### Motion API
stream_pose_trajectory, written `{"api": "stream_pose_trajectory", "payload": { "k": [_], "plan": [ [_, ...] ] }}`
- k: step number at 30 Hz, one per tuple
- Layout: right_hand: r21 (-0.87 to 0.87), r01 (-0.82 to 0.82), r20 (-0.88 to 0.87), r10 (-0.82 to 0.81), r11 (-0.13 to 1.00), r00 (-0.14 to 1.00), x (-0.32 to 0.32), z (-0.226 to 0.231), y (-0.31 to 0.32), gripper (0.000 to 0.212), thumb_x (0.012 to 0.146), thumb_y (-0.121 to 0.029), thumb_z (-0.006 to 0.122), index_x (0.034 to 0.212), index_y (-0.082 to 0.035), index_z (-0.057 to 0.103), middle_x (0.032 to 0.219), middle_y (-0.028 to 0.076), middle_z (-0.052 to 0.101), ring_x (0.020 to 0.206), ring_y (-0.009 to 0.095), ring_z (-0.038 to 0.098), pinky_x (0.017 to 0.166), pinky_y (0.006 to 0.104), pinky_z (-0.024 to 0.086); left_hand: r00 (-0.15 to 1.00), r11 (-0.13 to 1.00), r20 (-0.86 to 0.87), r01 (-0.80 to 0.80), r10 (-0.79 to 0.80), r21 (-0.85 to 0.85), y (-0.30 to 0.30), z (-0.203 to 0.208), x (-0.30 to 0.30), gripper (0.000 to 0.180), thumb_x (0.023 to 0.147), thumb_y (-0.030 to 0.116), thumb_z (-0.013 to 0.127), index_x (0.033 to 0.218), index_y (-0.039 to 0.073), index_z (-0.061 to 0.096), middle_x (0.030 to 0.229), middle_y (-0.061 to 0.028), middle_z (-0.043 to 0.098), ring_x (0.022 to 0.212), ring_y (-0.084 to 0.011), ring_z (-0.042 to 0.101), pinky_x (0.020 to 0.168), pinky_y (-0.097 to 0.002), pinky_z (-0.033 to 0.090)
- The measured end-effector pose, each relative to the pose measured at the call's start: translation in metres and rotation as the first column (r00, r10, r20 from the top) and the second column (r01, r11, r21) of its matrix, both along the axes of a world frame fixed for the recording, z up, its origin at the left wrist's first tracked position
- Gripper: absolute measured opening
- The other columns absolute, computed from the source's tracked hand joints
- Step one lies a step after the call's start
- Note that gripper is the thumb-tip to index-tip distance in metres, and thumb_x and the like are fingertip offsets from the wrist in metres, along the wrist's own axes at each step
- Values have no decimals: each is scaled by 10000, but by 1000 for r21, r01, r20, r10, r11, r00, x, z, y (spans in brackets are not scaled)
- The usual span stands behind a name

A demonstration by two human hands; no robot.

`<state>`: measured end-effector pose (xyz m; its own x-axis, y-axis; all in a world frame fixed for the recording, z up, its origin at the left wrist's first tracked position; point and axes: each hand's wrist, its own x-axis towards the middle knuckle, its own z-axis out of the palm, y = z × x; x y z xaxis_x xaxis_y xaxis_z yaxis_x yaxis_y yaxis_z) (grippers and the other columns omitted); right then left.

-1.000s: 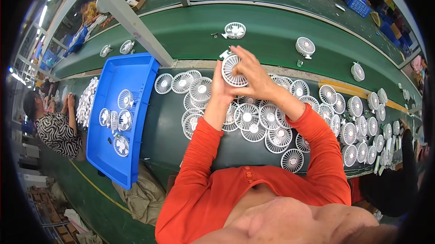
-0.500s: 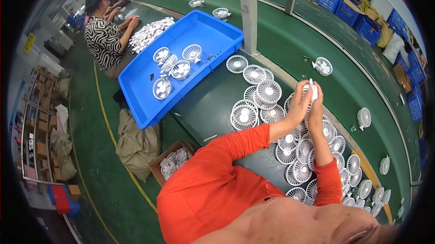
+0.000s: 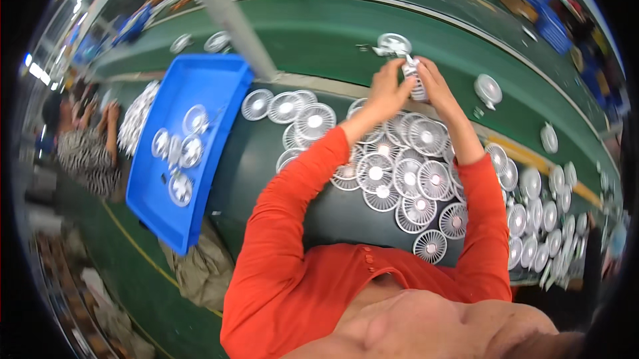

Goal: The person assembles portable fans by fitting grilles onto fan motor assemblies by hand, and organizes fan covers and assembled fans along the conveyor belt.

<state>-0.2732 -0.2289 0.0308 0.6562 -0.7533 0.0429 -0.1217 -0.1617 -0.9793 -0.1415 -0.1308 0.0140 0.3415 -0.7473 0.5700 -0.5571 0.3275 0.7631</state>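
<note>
Both hands are raised over the far edge of the worktable, closed on a small white fan head (image 3: 417, 83) held edge-on between them. My left hand (image 3: 387, 92) grips it from the left, my right hand (image 3: 436, 89) from the right. The fingers cover much of it. Just beyond the fingertips, another white fan (image 3: 394, 43) lies on the green belt; I cannot tell whether the held one touches it. Below my hands and between my forearms lie overlapping round white fan grilles (image 3: 433, 180), several with pinkish or white centres.
A blue tray (image 3: 148, 179) at left holds several fan heads. More fans (image 3: 488, 90) sit along the green belt (image 3: 319, 32). Assembled fans (image 3: 532, 216) crowd the table's right end. A grey post (image 3: 233, 22) rises beside the belt. Another person (image 3: 86, 152) works at far left.
My view has swung, so the tray now appears farther left. Both hands still hold the fan head, now turned so its slatted side shows, close to a fan on the belt.
</note>
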Motion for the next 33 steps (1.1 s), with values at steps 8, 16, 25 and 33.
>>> {"api": "stream_pose_trajectory", "payload": {
  "k": [8,16,25,33],
  "plan": [
    [-881,58,-211,-501,469,839,-106,-11,-22,661,773,-312,737,1334,-78,476,1342,319,439,1233,456,435,1029,488,371,918,960,365,-227,154,166,-88,-12,71,402,862,228,614,1213,42,548,1187,-221,587,1103,-403,547,940,-468,439],
    [-520,-452,-592,76,724,802,-102,-10,61,815,721,-409,779,1393,-112,427,1407,237,416,1277,436,403,1062,519,321,868,770,496,-303,-20,562,-162,-21,70,383,853,249,583,1172,37,581,1113,-241,629,1064,-390,590,883,-475,473],
    [-562,-455,-559,89,691,825,-95,11,64,826,678,-288,810,1383,-86,429,1411,253,389,1281,424,405,1074,467,342,877,902,480,-236,36,363,-96,-3,68,213,775,159,567,915,-1,554,837,-255,651,816,-442,631,746,-528,503],
    [-798,-38,-109,-82,602,991,-44,47,83,832,657,-156,801,1396,-116,421,1414,183,377,1275,375,401,1051,448,365,965,988,-257,-7,47,156,3,6,11,310,845,258,655,1005,-4,613,789,-108,679,701,-215,660,664,-332,517]
  ]
}}
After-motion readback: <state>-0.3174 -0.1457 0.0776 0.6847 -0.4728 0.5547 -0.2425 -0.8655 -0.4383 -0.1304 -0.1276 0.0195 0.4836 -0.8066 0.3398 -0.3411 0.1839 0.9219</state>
